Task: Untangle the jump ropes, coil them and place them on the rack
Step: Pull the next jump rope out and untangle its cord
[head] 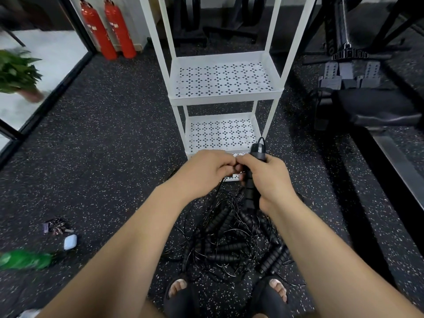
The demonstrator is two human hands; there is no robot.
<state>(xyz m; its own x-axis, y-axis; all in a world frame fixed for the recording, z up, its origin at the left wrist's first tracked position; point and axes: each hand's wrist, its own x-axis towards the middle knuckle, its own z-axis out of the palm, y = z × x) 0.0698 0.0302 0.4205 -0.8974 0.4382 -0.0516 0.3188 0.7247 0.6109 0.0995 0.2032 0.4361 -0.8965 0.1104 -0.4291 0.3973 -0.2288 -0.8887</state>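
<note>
- While the right hand (273, 177) is wrapped around a black ribbed handle (249, 191), held nearly upright with its cord end on top, the left hand (206, 171) sits curled against it, fingers meeting; whether the left pinches anything cannot be told.
- Thin black cord drops from the hands into the tangle of jump ropes (229, 244), which lies on the speckled floor (103, 157) between the person's sandalled feet and the white rack (226, 98).
- Two red fire extinguishers (107, 31) stand by the wall, left of the rack.
</note>
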